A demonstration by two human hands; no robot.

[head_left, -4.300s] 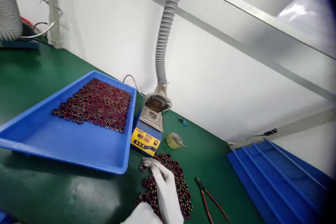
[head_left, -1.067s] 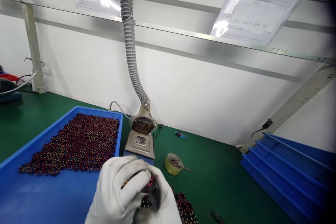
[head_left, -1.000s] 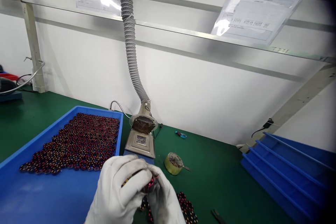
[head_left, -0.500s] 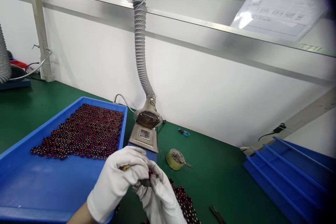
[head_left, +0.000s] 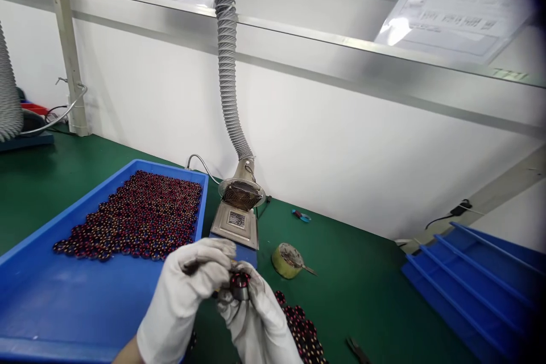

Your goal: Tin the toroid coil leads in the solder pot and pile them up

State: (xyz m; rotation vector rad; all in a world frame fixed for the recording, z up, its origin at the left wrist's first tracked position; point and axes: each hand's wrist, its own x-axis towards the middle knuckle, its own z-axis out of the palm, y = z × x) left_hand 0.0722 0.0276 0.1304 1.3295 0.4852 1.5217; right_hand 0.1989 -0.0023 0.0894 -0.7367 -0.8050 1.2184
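Observation:
Both hands wear white gloves and meet in the lower middle of the head view. My right hand (head_left: 260, 313) closes its fingers around a small round black part with red marks on top (head_left: 240, 285), holding it nearly upright. My left hand (head_left: 187, 284) is closed right beside that part, its fingertips at the part's left edge. A small yellow-orange bit shows by the fingertips; what the left fingers hold is mostly hidden. Several similar round parts (head_left: 301, 324) lie on the green table by my right hand.
At left is a blue tray (head_left: 85, 296) with many round parts. Behind my hands stands a metal-topped device (head_left: 234, 227) under a grey hose (head_left: 227, 57). A yellow tin (head_left: 281, 267), pliers (head_left: 357, 350), a blue-handled tool (head_left: 302, 215) and blue trays (head_left: 460, 278) are on the right.
My left hand has shifted slightly left and down from the right hand, and turned. The round part's red-marked top now shows more clearly between the hands. The camera view has shifted slightly.

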